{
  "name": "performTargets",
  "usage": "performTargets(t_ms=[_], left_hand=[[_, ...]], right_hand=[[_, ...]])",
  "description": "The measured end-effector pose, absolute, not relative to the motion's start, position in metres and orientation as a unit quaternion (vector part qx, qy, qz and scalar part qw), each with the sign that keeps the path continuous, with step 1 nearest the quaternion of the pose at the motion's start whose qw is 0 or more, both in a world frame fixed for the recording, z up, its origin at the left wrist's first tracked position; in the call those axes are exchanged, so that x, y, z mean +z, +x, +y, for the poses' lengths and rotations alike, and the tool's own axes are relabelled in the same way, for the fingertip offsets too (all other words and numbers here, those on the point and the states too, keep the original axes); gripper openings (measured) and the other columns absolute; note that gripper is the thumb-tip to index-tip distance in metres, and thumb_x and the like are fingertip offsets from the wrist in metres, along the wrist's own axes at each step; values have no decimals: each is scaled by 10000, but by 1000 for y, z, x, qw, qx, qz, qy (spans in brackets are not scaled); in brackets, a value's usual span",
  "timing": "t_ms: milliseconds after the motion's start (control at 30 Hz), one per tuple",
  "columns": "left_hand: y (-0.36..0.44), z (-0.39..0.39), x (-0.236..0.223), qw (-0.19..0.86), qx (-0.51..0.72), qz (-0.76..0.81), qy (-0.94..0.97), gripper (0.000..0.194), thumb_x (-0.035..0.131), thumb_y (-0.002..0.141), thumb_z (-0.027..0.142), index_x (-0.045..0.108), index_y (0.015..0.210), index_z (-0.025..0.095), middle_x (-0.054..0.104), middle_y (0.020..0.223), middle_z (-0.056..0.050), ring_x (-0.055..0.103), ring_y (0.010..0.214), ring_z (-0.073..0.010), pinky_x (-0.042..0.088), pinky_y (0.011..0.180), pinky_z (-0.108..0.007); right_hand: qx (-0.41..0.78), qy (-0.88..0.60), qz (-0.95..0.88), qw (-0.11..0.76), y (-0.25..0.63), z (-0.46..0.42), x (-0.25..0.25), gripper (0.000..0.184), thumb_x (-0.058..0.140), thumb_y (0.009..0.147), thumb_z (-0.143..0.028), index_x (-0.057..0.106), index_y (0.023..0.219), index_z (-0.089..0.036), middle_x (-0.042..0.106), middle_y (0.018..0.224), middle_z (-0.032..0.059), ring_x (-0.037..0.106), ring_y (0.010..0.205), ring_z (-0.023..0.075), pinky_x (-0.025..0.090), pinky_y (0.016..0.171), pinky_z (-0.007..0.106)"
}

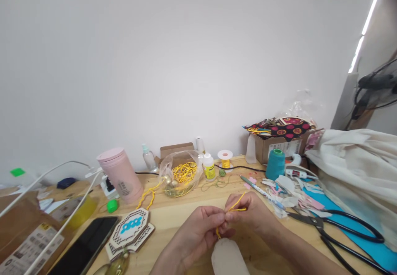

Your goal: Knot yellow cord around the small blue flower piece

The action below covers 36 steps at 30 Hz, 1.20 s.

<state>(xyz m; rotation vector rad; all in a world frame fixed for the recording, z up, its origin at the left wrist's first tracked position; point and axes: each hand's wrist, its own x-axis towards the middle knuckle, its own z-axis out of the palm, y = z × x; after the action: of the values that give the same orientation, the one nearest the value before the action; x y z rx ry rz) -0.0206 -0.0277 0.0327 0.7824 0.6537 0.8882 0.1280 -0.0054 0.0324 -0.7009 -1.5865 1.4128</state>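
Note:
My left hand (204, 228) and my right hand (245, 211) meet low in the middle of the head view, both closed in a pinch on a yellow cord (238, 203). Two ends of the cord stick out above the right fingers. Below the left fingers the cord runs down to the top of a pale, round-ended flat piece (228, 258), which hangs or lies under my hands; its lower part is cut off by the frame. Whether there is a knot between the fingertips is hidden.
Left stand a pink tumbler (120, 175), a black phone (85, 246) and wooden octagonal pendants (130, 227). Behind are a bag of yellow cord (184, 173), a glue bottle (209, 167) and a cord spool (226, 159). Right are teal thread (275, 165), a pen (262, 191), scraps and black-handled scissors (319, 221).

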Motion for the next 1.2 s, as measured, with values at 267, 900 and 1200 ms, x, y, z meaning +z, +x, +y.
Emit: performTargets(t_ms=[267,900,1200], left_hand=[[-20,-28,37,761,408,328,384,82,598,598,144,598,526,105,474,477,20,414,470,-69,402,689,-300],[-25,-23,31,633,360,431,533,72,563,589,145,610,553,104,522,478,14,412,464,-77,293,482,-198],[-21,-24,33,627,324,443,553,63,565,569,156,603,552,109,511,488,21,387,458,-69,256,454,-192]], right_hand=[[530,-302,-689,391,136,-5,45,229,533,697,-338,598,591,-145,531,596,-17,466,582,92,362,547,200],[507,-218,-796,246,148,26,70,161,550,695,-280,632,729,-146,582,728,22,513,655,112,407,592,220],[478,-253,-780,314,146,20,64,117,568,672,-235,656,685,-160,615,656,22,531,603,115,419,561,222]])
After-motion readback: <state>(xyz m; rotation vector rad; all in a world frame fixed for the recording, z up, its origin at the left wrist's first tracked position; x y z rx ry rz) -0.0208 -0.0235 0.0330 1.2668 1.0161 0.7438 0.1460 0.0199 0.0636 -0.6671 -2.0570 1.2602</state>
